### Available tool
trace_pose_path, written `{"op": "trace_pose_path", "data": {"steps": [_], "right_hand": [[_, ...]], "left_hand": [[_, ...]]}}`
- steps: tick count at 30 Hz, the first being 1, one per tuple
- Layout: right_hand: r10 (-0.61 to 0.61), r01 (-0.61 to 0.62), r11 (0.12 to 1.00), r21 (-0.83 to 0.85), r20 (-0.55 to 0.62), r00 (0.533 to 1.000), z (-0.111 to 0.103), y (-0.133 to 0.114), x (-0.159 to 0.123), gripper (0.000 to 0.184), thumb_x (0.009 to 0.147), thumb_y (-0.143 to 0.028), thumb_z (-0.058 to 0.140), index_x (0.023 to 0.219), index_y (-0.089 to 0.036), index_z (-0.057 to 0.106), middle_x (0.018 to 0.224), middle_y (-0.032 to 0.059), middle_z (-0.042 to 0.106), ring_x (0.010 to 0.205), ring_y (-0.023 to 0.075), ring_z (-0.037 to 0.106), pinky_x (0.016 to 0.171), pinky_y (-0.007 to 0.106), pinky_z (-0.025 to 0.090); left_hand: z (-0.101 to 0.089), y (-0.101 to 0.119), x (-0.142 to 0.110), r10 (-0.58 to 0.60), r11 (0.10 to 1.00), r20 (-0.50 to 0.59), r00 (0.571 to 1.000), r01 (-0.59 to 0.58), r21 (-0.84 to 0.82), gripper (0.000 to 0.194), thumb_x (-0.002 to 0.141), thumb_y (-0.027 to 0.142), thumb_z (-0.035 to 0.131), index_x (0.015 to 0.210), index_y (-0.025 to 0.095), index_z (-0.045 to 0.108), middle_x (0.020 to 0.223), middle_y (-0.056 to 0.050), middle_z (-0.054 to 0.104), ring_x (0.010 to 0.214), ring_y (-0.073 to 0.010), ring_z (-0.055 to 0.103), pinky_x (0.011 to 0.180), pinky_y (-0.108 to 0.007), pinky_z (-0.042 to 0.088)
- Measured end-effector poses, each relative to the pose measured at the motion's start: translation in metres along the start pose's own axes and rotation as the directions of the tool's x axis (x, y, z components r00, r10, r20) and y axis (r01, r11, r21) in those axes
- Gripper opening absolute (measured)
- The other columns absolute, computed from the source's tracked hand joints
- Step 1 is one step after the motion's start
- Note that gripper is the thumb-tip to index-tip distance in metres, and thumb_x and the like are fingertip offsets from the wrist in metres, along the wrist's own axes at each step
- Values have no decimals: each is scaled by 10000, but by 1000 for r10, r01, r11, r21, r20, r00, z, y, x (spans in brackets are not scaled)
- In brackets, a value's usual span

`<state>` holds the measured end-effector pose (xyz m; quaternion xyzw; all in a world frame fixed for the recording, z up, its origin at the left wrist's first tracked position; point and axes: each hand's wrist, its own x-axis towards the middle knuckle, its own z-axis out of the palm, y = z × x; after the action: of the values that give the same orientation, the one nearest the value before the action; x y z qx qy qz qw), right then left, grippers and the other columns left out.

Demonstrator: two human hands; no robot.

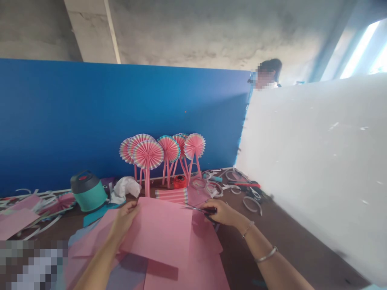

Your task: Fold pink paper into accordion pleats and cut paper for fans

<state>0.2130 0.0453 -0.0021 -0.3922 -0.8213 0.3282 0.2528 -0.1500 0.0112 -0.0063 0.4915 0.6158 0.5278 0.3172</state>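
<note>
A pink sheet of paper [163,229] is pinched at its upper left corner by my left hand [129,213]. It is raised a little above other pink sheets [193,274] on the table. My right hand [222,211] grips dark-handled scissors [198,208], whose blades point left at the sheet's upper right corner. Whether the blades touch the paper I cannot tell. Just behind the sheet lies a pleated pink strip [172,195]. Grey-blue sheets [130,274] show under the pink ones.
Several pleated paper fans [148,155] on pink sticks lean against the blue partition [75,121]. A teal jug [90,195] and crumpled white paper [127,188] stand left. White strips [252,204] and another pair of scissors [255,193] lie right, by a white partition [317,161]. A person [267,74] is beyond it.
</note>
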Motion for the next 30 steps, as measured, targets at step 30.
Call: {"op": "trace_pose_path", "data": {"steps": [30], "right_hand": [[28,-28,1000,-14,-10,1000,1,-2,-1,351,685,-236,630,1025,-187,701,976,53,701,863,203,636,785,294,505]], "left_hand": [[0,1,-2,-55,992,70,996,62,-108,479,537,601,693,734,171,613,666,-13,651,602,-174,583,550,-257,442]]}}
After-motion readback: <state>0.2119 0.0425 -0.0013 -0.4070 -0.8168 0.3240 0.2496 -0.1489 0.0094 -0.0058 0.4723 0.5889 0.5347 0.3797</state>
